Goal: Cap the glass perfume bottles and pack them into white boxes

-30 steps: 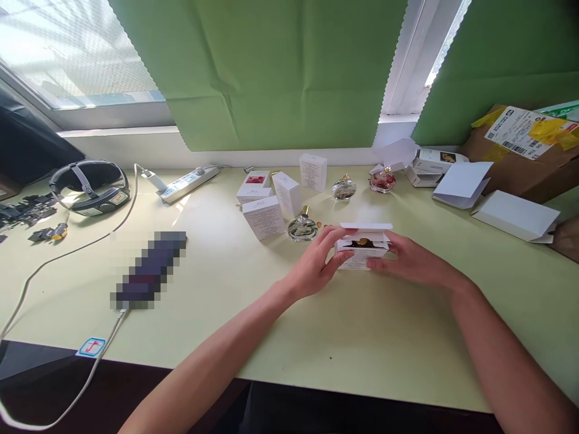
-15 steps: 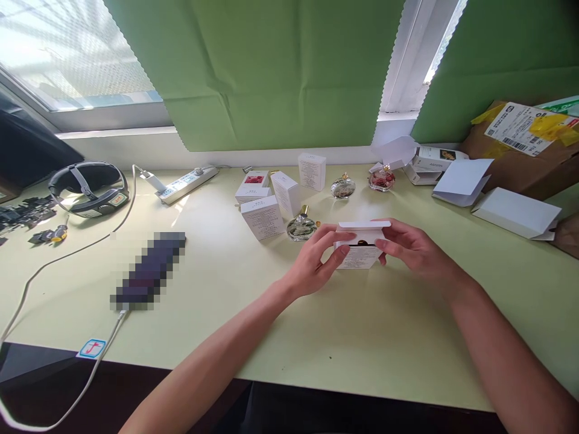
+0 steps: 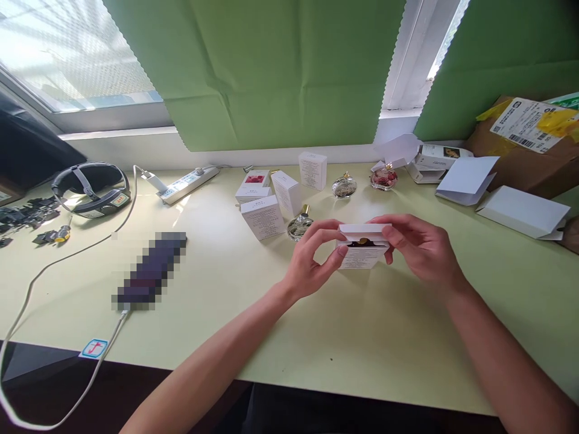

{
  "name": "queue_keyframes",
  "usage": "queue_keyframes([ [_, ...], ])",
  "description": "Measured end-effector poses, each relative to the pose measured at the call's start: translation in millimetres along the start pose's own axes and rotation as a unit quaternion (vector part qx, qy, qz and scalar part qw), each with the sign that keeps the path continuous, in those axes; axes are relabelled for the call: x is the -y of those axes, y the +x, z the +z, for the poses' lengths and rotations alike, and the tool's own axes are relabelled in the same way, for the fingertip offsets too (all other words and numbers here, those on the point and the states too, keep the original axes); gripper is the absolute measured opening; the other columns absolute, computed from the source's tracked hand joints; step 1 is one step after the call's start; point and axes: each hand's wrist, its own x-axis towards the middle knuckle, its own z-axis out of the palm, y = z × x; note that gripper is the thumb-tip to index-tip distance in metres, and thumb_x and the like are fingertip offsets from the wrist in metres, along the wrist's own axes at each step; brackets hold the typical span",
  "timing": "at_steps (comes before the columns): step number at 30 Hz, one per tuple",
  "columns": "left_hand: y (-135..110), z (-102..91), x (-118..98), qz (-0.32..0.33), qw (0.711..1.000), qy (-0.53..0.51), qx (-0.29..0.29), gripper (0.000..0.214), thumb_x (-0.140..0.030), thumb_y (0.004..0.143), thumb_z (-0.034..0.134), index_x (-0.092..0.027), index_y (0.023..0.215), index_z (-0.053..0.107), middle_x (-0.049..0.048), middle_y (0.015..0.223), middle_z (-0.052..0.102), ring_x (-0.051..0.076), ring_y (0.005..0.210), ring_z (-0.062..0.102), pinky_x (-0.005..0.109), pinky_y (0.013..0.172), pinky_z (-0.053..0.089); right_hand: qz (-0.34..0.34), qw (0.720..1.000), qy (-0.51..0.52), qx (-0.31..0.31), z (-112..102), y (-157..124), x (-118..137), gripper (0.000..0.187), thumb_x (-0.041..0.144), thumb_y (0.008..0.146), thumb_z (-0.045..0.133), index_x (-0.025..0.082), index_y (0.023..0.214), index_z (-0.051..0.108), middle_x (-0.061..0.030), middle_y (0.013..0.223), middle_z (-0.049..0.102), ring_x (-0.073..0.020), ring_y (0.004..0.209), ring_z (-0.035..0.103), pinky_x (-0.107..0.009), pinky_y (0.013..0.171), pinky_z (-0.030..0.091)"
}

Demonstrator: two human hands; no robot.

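Observation:
A small white printed carton (image 3: 360,259) stands on the table between my two hands, its top flap raised. Through the gap under the flap a dark interior with a gold cap (image 3: 362,241) shows. My left hand (image 3: 314,259) grips the carton's left side, the thumb at the front edge and the fingers curled over the top. On the right, my right hand (image 3: 420,247) holds the flap's corner and the side of the carton between thumb and fingers. A round glass bottle with a gold cap (image 3: 299,228) stands just behind my left hand.
Several white cartons (image 3: 262,217) stand behind to the left. Two more glass bottles, one clear (image 3: 344,187) and one reddish (image 3: 383,178), are further back. Opened white boxes (image 3: 523,211) and a brown parcel (image 3: 511,154) lie right. A phone (image 3: 151,271) and headset (image 3: 93,190) are left.
The carton's flap has lifted a little, so the gap beneath it is wider and more of the gold cap shows. My right thumb has moved up and right onto the flap's corner.

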Motion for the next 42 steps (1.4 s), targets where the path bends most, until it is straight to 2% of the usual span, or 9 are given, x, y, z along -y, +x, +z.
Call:
queue_keyframes([
  [4,0,1.6,1,-0.032,0.996,-0.086,-0.014,0.028,-0.02,0.094,0.062,-0.024,0.117,0.047,0.0065,0.118,0.059,0.018,0.113,0.061,0.041,0.095,0.057,-0.015,0.999,0.006,0.045,-4,1,-2,0.011,0.031,0.09,0.068,0.031,0.098,0.076,-0.0022,0.111,0.068,-0.0157,0.082,0.062,-0.026,0.054,0.053],
  [6,0,1.3,2,-0.025,0.998,-0.061,-0.006,0.029,-0.02,0.093,0.062,-0.024,0.12,0.05,0.0069,0.118,0.058,0.018,0.113,0.061,0.039,0.093,0.057,-0.026,0.997,-0.001,0.066,-7,1,-3,0.012,0.028,0.089,0.069,0.032,0.097,0.076,-0.0021,0.113,0.067,-0.017,0.088,0.062,-0.026,0.057,0.055],
  [10,3,-0.6,2,0.024,0.999,0.032,0.0,0.02,-0.015,0.094,0.058,-0.023,0.112,0.065,0.0068,0.112,0.059,0.017,0.107,0.061,0.037,0.092,0.055,-0.046,0.995,-0.018,0.09,-10,2,-4,0.017,0.025,0.087,0.07,0.034,0.1,0.077,-0.0018,0.117,0.066,-0.0177,0.093,0.063,-0.028,0.062,0.058],
  [13,5,-1.4,1,0.052,0.997,0.056,-0.007,0.022,-0.012,0.094,0.058,-0.023,0.111,0.067,0.006,0.108,0.061,0.016,0.104,0.062,0.036,0.092,0.055,-0.053,0.993,-0.025,0.099,-12,2,-4,0.02,0.024,0.088,0.069,0.036,0.102,0.077,-0.0014,0.118,0.066,-0.0182,0.096,0.063,-0.029,0.064,0.058],
  [19,7,-2.6,-1,0.056,0.996,0.073,0.001,0.021,-0.014,0.094,0.057,-0.024,0.109,0.067,0.0058,0.108,0.061,0.016,0.103,0.062,0.036,0.09,0.055,-0.054,0.992,-0.037,0.107,-14,1,-4,0.019,0.026,0.089,0.068,0.036,0.103,0.077,-0.0013,0.119,0.065,-0.0176,0.092,0.064,-0.032,0.065,0.059],
  [24,6,-3.2,-1,0.053,0.996,0.069,0.002,0.022,-0.012,0.094,0.057,-0.024,0.109,0.067,0.0056,0.108,0.06,0.016,0.103,0.062,0.037,0.092,0.055,-0.089,0.989,-0.079,0.087,-10,-1,0,0.018,0.023,0.091,0.065,0.034,0.1,0.076,-0.0015,0.117,0.066,-0.0184,0.094,0.064,-0.032,0.064,0.057],
  [30,6,-3.0,-1,0.065,0.996,0.066,0.006,0.028,-0.007,0.092,0.057,-0.023,0.112,0.067,0.0058,0.108,0.058,0.015,0.102,0.061,0.037,0.093,0.054,-0.112,0.984,-0.104,0.096,-11,-2,2,0.021,0.02,0.092,0.064,0.035,0.102,0.075,-0.0005,0.118,0.066,-0.018,0.095,0.064,-0.031,0.064,0.057],
  [37,6,-3.6,-2,0.067,0.994,0.08,0.014,0.028,-0.01,0.094,0.053,-0.025,0.113,0.066,0.0064,0.11,0.058,0.016,0.105,0.061,0.036,0.089,0.054,-0.119,0.976,-0.136,0.123,-18,1,-5,0.026,0.022,0.092,0.063,0.039,0.11,0.072,0.0018,0.127,0.065,-0.0176,0.099,0.066,-0.034,0.075,0.059],
  [42,3,-3.7,2,0.084,0.992,0.085,0.026,0.028,-0.011,0.093,0.056,-0.025,0.115,0.066,0.007,0.112,0.057,0.018,0.105,0.062,0.035,0.084,0.056,-0.107,0.973,-0.148,0.138,-25,1,-7,0.024,0.026,0.092,0.063,0.04,0.11,0.073,0.0013,0.13,0.063,-0.0181,0.094,0.067,-0.032,0.069,0.058],
])
